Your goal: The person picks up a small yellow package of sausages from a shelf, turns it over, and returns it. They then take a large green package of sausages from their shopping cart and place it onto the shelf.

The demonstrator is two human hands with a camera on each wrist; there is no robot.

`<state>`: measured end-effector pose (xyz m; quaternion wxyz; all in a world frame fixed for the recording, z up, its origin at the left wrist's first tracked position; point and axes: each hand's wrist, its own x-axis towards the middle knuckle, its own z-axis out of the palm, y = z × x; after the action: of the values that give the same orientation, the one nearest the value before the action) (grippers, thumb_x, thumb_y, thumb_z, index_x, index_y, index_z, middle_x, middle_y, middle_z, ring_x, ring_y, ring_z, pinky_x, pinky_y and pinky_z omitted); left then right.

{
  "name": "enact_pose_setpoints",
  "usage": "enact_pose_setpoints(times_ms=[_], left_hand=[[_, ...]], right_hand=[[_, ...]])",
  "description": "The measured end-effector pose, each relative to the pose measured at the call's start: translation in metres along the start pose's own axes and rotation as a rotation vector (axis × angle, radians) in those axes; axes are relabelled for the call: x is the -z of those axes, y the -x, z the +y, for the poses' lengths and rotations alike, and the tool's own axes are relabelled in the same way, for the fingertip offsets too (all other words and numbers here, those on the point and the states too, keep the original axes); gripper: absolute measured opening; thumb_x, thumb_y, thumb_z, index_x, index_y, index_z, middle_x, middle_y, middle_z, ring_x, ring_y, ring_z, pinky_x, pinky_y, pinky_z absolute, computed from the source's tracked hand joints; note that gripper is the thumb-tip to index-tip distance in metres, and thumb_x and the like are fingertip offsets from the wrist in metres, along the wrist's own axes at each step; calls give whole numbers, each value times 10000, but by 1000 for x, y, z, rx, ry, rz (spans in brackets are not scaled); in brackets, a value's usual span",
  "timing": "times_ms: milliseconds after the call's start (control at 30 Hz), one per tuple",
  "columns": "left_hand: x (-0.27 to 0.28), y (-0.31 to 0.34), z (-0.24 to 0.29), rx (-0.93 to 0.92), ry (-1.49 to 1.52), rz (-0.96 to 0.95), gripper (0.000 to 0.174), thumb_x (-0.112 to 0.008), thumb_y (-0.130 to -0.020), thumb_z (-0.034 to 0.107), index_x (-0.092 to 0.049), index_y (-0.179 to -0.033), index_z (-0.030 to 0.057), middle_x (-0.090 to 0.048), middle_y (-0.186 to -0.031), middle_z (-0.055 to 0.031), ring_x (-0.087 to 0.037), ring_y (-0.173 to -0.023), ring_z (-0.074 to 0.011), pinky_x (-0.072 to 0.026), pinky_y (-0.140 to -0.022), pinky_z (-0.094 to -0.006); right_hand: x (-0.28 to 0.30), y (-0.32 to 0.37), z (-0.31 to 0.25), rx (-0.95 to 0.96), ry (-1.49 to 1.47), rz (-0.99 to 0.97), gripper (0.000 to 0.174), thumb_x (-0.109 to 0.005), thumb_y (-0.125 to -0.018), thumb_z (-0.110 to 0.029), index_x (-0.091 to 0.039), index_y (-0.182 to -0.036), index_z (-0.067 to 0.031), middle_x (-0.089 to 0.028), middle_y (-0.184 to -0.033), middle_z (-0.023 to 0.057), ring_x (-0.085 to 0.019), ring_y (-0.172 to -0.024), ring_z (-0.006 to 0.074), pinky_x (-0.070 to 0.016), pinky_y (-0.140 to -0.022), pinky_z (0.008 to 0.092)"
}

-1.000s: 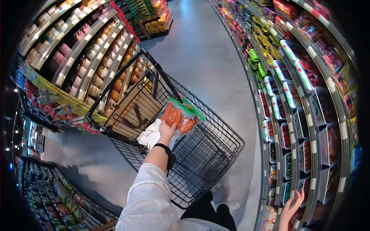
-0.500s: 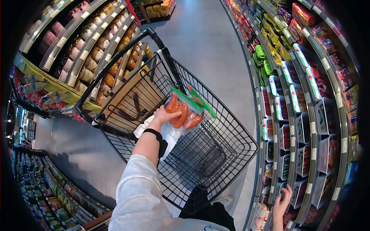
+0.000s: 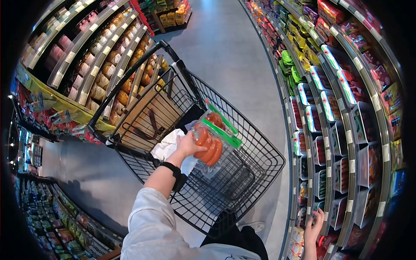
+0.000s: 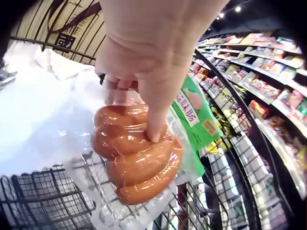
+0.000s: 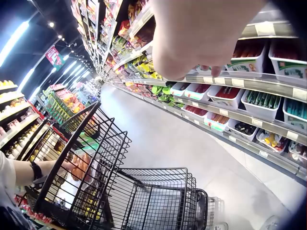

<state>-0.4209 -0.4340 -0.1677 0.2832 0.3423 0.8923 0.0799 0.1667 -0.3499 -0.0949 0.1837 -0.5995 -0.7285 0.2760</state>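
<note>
In the head view my left hand (image 3: 187, 145) grips a clear vacuum pack of sausages (image 3: 211, 149) with a green header, its thumb lying over the front. The pack is held over the basket of a black wire shopping cart (image 3: 234, 173). Close up in the left wrist view, several plump reddish-brown sausages (image 4: 139, 153) show through the shiny film; the fingers behind are mostly hidden. A second green-topped sausage pack (image 3: 215, 119) sits just behind the first. My right hand (image 3: 313, 229) hangs with loosely bent fingers beside the right-hand shelves, holding nothing.
A white crumpled bag (image 3: 167, 145) lies in the cart beside a brown paper bag (image 3: 147, 117). Shelves with white tubs of packaged snacks (image 5: 230, 96) line the right side. Tilted shelves of wrapped goods (image 3: 102, 80) stand at left. Grey floor (image 3: 225, 56) runs between them.
My left hand has shifted the held sausage pack down and right, turning it so the second pack now shows behind it. The right hand stays by the shelves.
</note>
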Motion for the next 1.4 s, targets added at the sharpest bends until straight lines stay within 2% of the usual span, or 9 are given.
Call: enact_pose_setpoints(times_ms=[167, 233, 333, 600, 733, 833, 967, 1300, 1400], left_hand=[[-35, 27, 9, 41, 387, 142, 719, -885, -541, 362, -529, -1051, 1, -615, -944, -137, -610, -898, -263, -488, -806, -329], [-35, 40, 17, 167, 764, -363, 658, -861, -610, 329, -588, -1081, -41, -635, -957, -117, -614, -875, -220, -488, -796, -331], [-52, 64, 16, 153, 888, -356, 531, -816, -690, 276, -626, -1074, -37, -643, -998, -95, -620, -865, -175, -494, -761, -302], [87, 167, 104, -30, 1147, -247, 450, -696, -829, 181, -526, -1204, -3, -607, -1121, -86, -607, -988, -158, -494, -848, -289], [114, 200, 192, -188, 1094, -464, 441, -672, -856, 223, -523, -1213, 11, -602, -1128, -66, -583, -1036, -149, -470, -897, -315], [92, 209, 259, -284, 972, -654, 435, -679, -854, 254, -545, -1197, 23, -608, -1106, -45, -575, -1026, -134, -450, -901, -310], [43, 231, 353, -393, 807, -928, 449, -694, -844, 261, -552, -1195, 20, -607, -1111, -38, -564, -1028, -122, -442, -891, -292], [-112, 305, 509, -450, 433, -1307, 497, -677, -857, 282, -511, -1235, 5, -604, -1129, -76, -571, -1052, -156, -446, -923, -315], [-171, 332, 533, -772, 259, -1305, 642, -722, -818, 187, -366, -1311, -19, -585, -1142, -119, -583, -1035, -192, -492, -857, -325]], right_hand=[[1, 6, 14, 47, 5, -21, 222, -476, -826, 35, -540, -1034, -6, -438, -1271, 193, -502, -1097, 304, -428, -864, 337], [2, 9, 18, 0, -42, -29, 223, -477, -825, 35, -542, -1034, -7, -444, -1267, 188, -503, -1097, 300, -426, -864, 336], [1, 18, 39, -75, -139, -25, 225, -479, -821, 39, -547, -1028, -13, -467, -1250, 174, -499, -1113, 289, -421, -873, 330], [12, 26, 50, -40, -297, -27, 222, -499, -849, 2, -555, -1062, -31, -508, -1212, 137, -535, -1072, 250, -455, -840, 322], [29, 13, 4, -56, -466, -219, 264, -507, -880, -43, -533, -1143, -30, -551, -1152, 126, -571, -1010, 228, -455, -865, 338], [49, 4, -35, 100, -815, -217, 366, -524, -914, -126, -449, -1254, -16, -545, -1188, 142, -571, -1022, 214, -456, -874, 340], [91, -4, -52, -114, -1413, -432, 548, -574, -913, -210, -300, -1343, -11, -530, -1215, 174, -584, -1012, 219, -479, -858, 348], [149, 70, 78, -282, -1484, -23, 565, -687, -815, -33, -316, -1241, -12, -613, -1058, 139, -632, -889, 202, -500, -763, 305], [159, 107, 121, -430, -1445, 158, 612, -710, -789, -45, -318, -1258, -22, -613, -1052, 141, -632, -898, 206, -499, -759, 308]])
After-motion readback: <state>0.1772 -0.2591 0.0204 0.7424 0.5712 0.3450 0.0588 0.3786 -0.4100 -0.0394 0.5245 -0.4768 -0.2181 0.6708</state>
